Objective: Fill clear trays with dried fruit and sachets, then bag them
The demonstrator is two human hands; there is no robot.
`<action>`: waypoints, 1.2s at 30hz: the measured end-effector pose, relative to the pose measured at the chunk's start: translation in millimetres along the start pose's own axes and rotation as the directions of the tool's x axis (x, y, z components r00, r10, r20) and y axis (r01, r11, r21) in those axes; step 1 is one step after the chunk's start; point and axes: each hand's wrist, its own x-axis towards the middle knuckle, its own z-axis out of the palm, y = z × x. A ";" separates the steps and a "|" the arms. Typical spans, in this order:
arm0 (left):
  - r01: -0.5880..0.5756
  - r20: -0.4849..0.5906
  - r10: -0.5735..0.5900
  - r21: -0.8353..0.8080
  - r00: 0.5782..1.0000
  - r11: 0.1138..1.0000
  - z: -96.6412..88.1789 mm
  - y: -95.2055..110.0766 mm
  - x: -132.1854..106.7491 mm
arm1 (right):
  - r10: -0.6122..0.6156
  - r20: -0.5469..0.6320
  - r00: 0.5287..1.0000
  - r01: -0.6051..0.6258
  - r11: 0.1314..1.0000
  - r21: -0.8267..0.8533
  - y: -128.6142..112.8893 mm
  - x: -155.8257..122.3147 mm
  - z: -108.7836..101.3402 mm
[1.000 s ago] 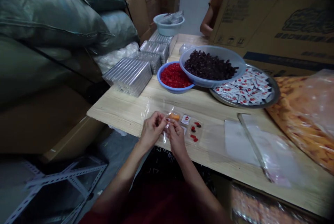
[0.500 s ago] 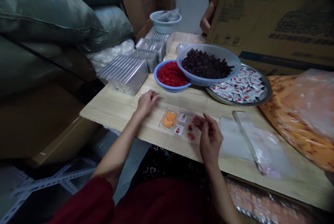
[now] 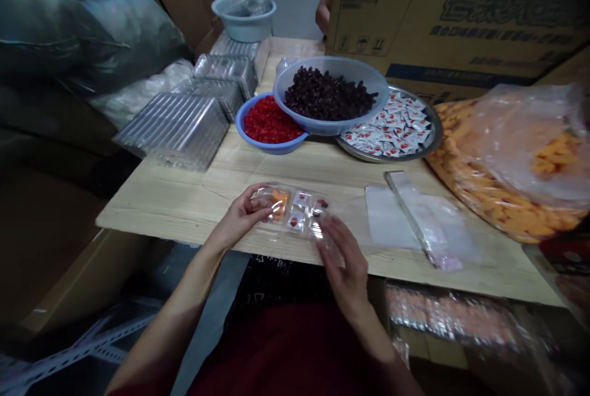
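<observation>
A clear plastic compartment tray (image 3: 308,233) lies near the front edge of the table. Orange pieces (image 3: 279,204) fill its left compartment, two small white sachets (image 3: 295,221) sit in the middle, and dark and red pieces (image 3: 321,204) show at the right. My left hand (image 3: 246,214) grips the tray's left end between thumb and fingers. Around the right end, my right hand (image 3: 343,257) is closed, its fingertips partly covering that compartment and slightly blurred.
Behind are a blue bowl of red pieces (image 3: 271,122), a bowl of dark pieces (image 3: 329,95) and a metal dish of sachets (image 3: 391,125). Stacked clear trays (image 3: 179,128) stand left. Plastic sleeves (image 3: 415,217) and a bag of orange pieces (image 3: 498,162) lie right.
My left hand has come down from the bare table onto the tray's left end. My right hand has closed around the right end. The whole view has shifted right.
</observation>
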 end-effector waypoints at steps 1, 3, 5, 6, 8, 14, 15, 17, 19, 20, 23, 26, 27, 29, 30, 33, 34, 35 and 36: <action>-0.030 -0.029 0.031 0.043 0.999 0.999 2.3 -9.5 3.8 | 0.054 -0.064 0.996 -0.056 0.998 -0.038 10.7 -1.2 0.7; -0.109 -0.125 0.138 0.216 0.983 0.970 7.2 -25.4 13.8 | 0.115 -0.101 0.988 -0.124 0.988 -0.095 34.1 2.0 4.8; -0.149 -0.208 0.273 0.470 0.939 0.870 9.3 -36.7 24.9 | 0.133 -0.063 0.989 -0.139 0.983 -0.118 54.9 9.9 11.3; -0.140 -0.233 0.330 0.583 0.915 0.801 8.8 -40.9 30.0 | 0.137 -0.044 0.990 -0.141 0.983 -0.116 62.9 14.4 14.7; -0.102 -0.257 0.405 0.725 0.878 0.681 5.0 -47.4 38.5 | 0.146 -0.014 0.989 -0.146 0.984 -0.106 73.4 23.0 20.8; -0.029 -0.268 0.349 0.756 0.898 0.654 -9.4 -54.1 48.7 | 0.198 0.012 0.980 -0.196 0.976 -0.090 83.2 47.4 33.6; -0.017 -0.271 0.333 0.753 0.903 0.658 -11.0 -53.1 48.7 | 0.204 0.006 0.979 -0.203 0.975 -0.089 84.3 51.7 35.4; 0.015 -0.278 0.276 0.729 0.920 0.684 -13.3 -50.7 46.8 | 0.232 -0.017 0.973 -0.233 0.970 -0.073 85.8 58.2 37.4; 0.044 -0.270 0.185 0.666 0.945 0.745 -14.0 -49.9 40.8 | 0.293 -0.026 0.956 -0.293 0.956 -0.018 84.6 59.5 36.5; 0.044 -0.261 0.154 0.623 0.953 0.781 -13.4 -50.2 36.1 | 0.331 -0.019 0.943 -0.331 0.943 0.028 82.5 57.7 34.9; -0.016 -0.257 0.124 0.386 0.958 0.922 -6.1 -51.8 15.8 | 0.460 0.055 0.886 -0.457 0.849 0.267 68.9 44.0 26.2; -0.017 -0.280 -0.005 -0.076 0.960 0.997 7.6 -48.5 -9.6 | 0.568 0.155 0.808 -0.547 0.628 0.554 47.2 26.7 15.4; 0.011 -0.262 -0.070 -0.221 0.962 0.975 12.7 -46.4 -18.0 | 0.591 0.187 0.785 -0.565 0.557 0.609 39.8 22.0 12.1; 0.126 -0.159 -0.209 -0.418 0.965 0.900 22.1 -42.6 -33.2 | 0.611 0.252 0.751 -0.599 0.468 0.650 27.9 15.1 6.1; 0.207 -0.082 -0.277 -0.472 0.958 0.857 26.4 -42.0 -39.6 | 0.610 0.281 0.741 -0.614 0.446 0.652 24.2 12.8 3.1; 0.403 0.082 -0.429 -0.533 0.900 0.744 37.2 -46.0 -52.7 | 0.589 0.309 0.747 -0.629 0.475 0.615 23.8 8.0 -9.1; 0.423 0.086 -0.454 -0.546 0.887 0.723 39.6 -48.3 -54.9 | 0.581 0.271 0.768 -0.612 0.539 0.579 26.5 6.2 -14.7; 0.419 0.068 -0.464 -0.562 0.883 0.713 41.3 -50.3 -55.9 | 0.568 0.207 0.797 -0.583 0.631 0.512 30.0 3.9 -20.7; 0.397 0.039 -0.464 -0.582 0.885 0.709 42.0 -51.5 -55.9 | 0.539 0.128 0.832 -0.541 0.740 0.400 33.8 1.2 -26.9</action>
